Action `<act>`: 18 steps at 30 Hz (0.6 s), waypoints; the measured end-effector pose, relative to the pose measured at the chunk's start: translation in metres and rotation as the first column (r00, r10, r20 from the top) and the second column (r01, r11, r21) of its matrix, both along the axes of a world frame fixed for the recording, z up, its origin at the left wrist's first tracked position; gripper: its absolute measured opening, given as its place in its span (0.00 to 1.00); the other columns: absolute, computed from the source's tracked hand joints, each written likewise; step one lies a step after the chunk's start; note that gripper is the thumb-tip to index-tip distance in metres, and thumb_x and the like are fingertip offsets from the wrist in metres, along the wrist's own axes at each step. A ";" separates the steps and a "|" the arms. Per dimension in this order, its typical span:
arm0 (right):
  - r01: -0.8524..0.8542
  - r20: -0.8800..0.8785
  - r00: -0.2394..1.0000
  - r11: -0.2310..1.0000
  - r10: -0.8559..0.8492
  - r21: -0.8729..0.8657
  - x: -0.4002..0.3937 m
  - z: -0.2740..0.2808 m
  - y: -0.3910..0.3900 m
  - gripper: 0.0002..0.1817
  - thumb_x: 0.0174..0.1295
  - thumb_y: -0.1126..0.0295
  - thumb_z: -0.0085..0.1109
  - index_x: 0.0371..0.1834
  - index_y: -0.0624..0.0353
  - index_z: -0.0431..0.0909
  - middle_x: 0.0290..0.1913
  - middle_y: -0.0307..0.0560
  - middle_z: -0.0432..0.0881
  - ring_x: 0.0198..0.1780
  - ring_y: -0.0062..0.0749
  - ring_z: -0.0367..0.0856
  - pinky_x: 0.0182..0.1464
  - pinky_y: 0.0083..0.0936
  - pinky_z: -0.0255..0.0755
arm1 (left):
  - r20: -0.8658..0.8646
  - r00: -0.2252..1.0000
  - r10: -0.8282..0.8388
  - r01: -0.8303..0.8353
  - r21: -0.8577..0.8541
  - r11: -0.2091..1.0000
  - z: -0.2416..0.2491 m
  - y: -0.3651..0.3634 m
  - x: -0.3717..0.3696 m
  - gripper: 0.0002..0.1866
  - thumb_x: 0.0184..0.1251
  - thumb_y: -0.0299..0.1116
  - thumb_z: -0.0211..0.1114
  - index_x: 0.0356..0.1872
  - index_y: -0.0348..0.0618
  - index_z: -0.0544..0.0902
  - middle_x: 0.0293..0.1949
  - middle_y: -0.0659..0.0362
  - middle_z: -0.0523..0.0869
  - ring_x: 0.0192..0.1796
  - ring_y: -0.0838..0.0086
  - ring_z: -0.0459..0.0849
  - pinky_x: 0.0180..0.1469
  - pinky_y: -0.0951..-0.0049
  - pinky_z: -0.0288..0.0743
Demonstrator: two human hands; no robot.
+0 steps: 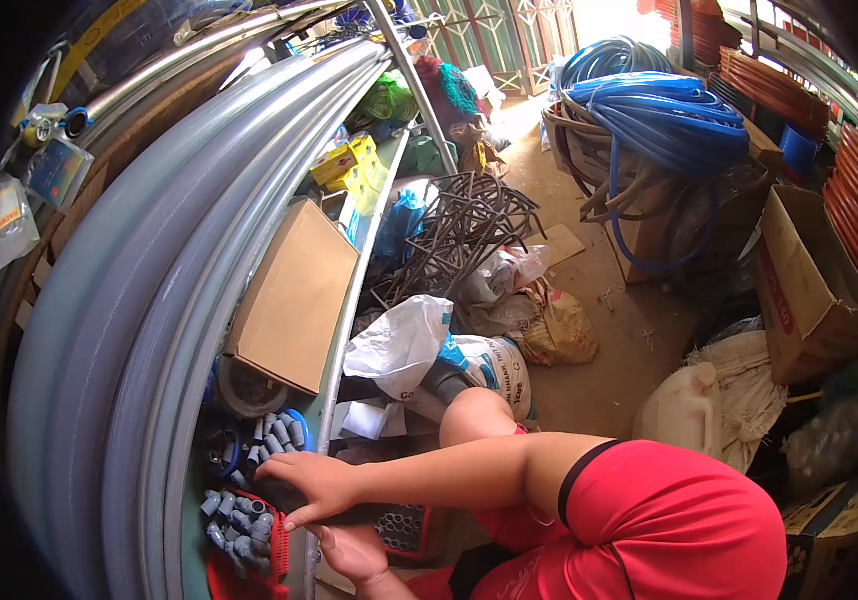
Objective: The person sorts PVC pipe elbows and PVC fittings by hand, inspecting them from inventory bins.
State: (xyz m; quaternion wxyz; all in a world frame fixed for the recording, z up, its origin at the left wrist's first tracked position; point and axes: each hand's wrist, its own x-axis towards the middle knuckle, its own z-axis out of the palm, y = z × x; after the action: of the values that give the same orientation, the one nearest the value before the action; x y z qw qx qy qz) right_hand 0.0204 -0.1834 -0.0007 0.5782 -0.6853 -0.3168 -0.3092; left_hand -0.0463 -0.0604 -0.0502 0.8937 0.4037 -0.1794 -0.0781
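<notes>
My right hand [311,484] reaches left over the fittings, its fingers curved and its thumb apart over a dark object [284,496]; I cannot make out what it is. Just below, my left hand [357,556] has its thumb raised and its other fingers mostly hidden. Beside the right hand's thumb is a red plastic basket [278,548] holding several grey pipe elbows [239,522]. Past the fingertips, short grey pipe fittings [277,434] fill a blue-rimmed container [299,420].
Long grey pipes [134,330] run along the left. A brown cardboard box [294,295] lies beside them. Beneath my arm is a red crate [401,530] of round-ended pieces. Farther off are white sacks [404,340], blue hose coils [664,115] and a plastic jug [684,410].
</notes>
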 end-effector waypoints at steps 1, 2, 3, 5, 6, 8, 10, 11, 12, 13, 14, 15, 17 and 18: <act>0.061 0.002 0.998 0.998 -0.061 0.015 0.002 -0.002 0.003 0.31 0.61 0.42 0.63 0.52 0.59 0.73 0.43 0.60 0.79 0.50 0.60 0.79 0.51 0.47 0.72 | -0.003 0.999 0.040 -0.040 0.055 0.998 0.004 -0.001 -0.002 0.44 0.64 0.49 0.63 0.79 0.52 0.55 0.74 0.54 0.65 0.74 0.55 0.64 0.75 0.50 0.55; 0.086 -0.041 0.995 0.995 -0.088 -0.047 0.004 -0.004 0.003 0.29 0.62 0.43 0.63 0.49 0.59 0.73 0.41 0.60 0.79 0.48 0.61 0.79 0.48 0.48 0.72 | -0.006 0.997 0.081 -0.080 0.113 0.990 0.006 0.000 -0.004 0.43 0.64 0.49 0.63 0.79 0.52 0.56 0.74 0.54 0.65 0.74 0.56 0.64 0.75 0.50 0.55; 0.109 -0.083 0.990 0.988 -0.118 -0.108 0.005 -0.002 0.000 0.28 0.62 0.44 0.63 0.47 0.59 0.73 0.40 0.60 0.79 0.45 0.62 0.79 0.45 0.49 0.72 | -0.014 0.996 0.087 -0.085 0.108 0.991 0.002 0.001 -0.004 0.42 0.65 0.46 0.63 0.78 0.51 0.57 0.74 0.54 0.65 0.74 0.56 0.64 0.75 0.51 0.55; 0.149 -0.082 0.984 0.982 -0.159 -0.116 0.006 0.001 -0.003 0.24 0.64 0.47 0.61 0.39 0.59 0.72 0.33 0.59 0.80 0.37 0.64 0.79 0.37 0.52 0.71 | 0.016 0.997 0.073 -0.074 0.087 0.993 -0.005 0.002 -0.007 0.41 0.65 0.45 0.63 0.78 0.51 0.58 0.74 0.54 0.65 0.74 0.57 0.64 0.76 0.51 0.55; 0.147 -0.125 0.979 0.981 -0.163 -0.129 0.004 0.004 -0.003 0.23 0.66 0.48 0.59 0.37 0.61 0.74 0.31 0.61 0.79 0.36 0.65 0.79 0.38 0.52 0.71 | 0.032 0.997 0.067 -0.069 0.073 0.995 -0.007 0.001 -0.009 0.40 0.65 0.44 0.63 0.78 0.51 0.58 0.74 0.54 0.65 0.74 0.57 0.65 0.76 0.51 0.54; 0.139 -0.178 0.974 0.990 -0.139 -0.016 0.010 0.003 -0.004 0.22 0.70 0.50 0.55 0.34 0.62 0.75 0.28 0.64 0.79 0.36 0.66 0.79 0.38 0.51 0.71 | 0.005 0.999 0.051 -0.051 0.064 0.997 -0.009 0.005 -0.012 0.40 0.65 0.44 0.63 0.78 0.51 0.59 0.74 0.54 0.65 0.74 0.58 0.64 0.76 0.51 0.53; 0.121 -0.239 0.967 0.983 -0.086 0.135 0.007 0.011 -0.007 0.24 0.73 0.52 0.51 0.31 0.65 0.76 0.26 0.65 0.76 0.32 0.62 0.78 0.38 0.48 0.70 | 0.013 0.998 0.064 -0.065 0.090 0.994 -0.004 0.005 -0.013 0.41 0.65 0.45 0.63 0.78 0.50 0.58 0.75 0.54 0.65 0.74 0.58 0.64 0.76 0.51 0.53; 0.120 -0.289 0.956 0.965 -0.049 0.233 0.010 0.009 -0.006 0.26 0.74 0.50 0.50 0.31 0.65 0.77 0.25 0.64 0.76 0.30 0.57 0.76 0.38 0.47 0.69 | 0.011 0.999 0.036 -0.037 0.092 0.995 -0.001 0.005 -0.013 0.42 0.65 0.47 0.63 0.79 0.51 0.56 0.75 0.52 0.65 0.76 0.57 0.63 0.77 0.51 0.53; 0.119 -0.338 0.941 0.938 -0.002 0.324 0.016 0.003 -0.005 0.28 0.75 0.49 0.49 0.30 0.66 0.77 0.24 0.62 0.76 0.28 0.52 0.75 0.38 0.46 0.69 | 0.026 1.000 0.001 -0.003 0.082 0.997 0.001 0.005 -0.012 0.43 0.65 0.48 0.63 0.80 0.53 0.55 0.76 0.51 0.64 0.76 0.56 0.62 0.77 0.51 0.53; 0.121 -0.425 0.903 0.908 0.068 0.402 0.028 -0.008 -0.006 0.30 0.75 0.47 0.48 0.29 0.66 0.78 0.24 0.58 0.77 0.29 0.44 0.74 0.38 0.43 0.70 | 0.042 0.999 -0.028 0.025 0.073 0.997 0.002 0.007 -0.010 0.44 0.65 0.49 0.63 0.80 0.54 0.53 0.76 0.50 0.63 0.76 0.56 0.62 0.77 0.50 0.53; 0.133 -0.506 0.850 0.872 0.144 0.471 0.042 -0.020 -0.005 0.32 0.76 0.45 0.47 0.29 0.66 0.79 0.25 0.54 0.79 0.29 0.37 0.72 0.39 0.39 0.71 | 0.058 0.997 -0.054 0.050 0.067 0.997 0.004 0.009 -0.009 0.45 0.66 0.50 0.63 0.81 0.55 0.51 0.76 0.49 0.63 0.77 0.55 0.62 0.77 0.50 0.53; 0.190 -0.608 0.763 0.824 0.219 0.534 0.049 -0.023 -0.012 0.31 0.77 0.44 0.46 0.33 0.65 0.80 0.27 0.49 0.80 0.31 0.31 0.73 0.40 0.34 0.72 | 0.018 0.997 -0.080 0.080 0.000 0.997 0.011 0.008 -0.008 0.47 0.65 0.51 0.63 0.81 0.58 0.49 0.77 0.46 0.61 0.77 0.53 0.61 0.77 0.49 0.53; 0.136 -0.513 0.697 0.610 0.501 0.781 0.050 -0.019 -0.020 0.29 0.77 0.44 0.45 0.44 0.63 0.79 0.35 0.42 0.81 0.37 0.25 0.76 0.45 0.27 0.73 | -0.012 0.997 -0.078 0.076 -0.121 0.990 0.027 0.007 -0.007 0.49 0.65 0.53 0.64 0.82 0.62 0.45 0.77 0.43 0.60 0.78 0.51 0.60 0.77 0.47 0.53; 0.025 -0.292 0.702 0.388 0.649 0.921 0.045 -0.012 -0.020 0.29 0.78 0.44 0.45 0.50 0.63 0.78 0.39 0.41 0.82 0.41 0.24 0.77 0.48 0.25 0.73 | -0.006 0.999 -0.054 0.052 -0.176 0.983 0.035 0.003 -0.007 0.49 0.66 0.53 0.64 0.82 0.63 0.44 0.77 0.42 0.59 0.78 0.50 0.60 0.77 0.46 0.53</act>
State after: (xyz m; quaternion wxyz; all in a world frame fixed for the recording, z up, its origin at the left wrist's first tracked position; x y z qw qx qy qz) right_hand 0.0654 -0.2031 -0.0123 0.9622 -0.2642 -0.0337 -0.0572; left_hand -0.0535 -0.0571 -0.0153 0.9244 0.3178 -0.1917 -0.0879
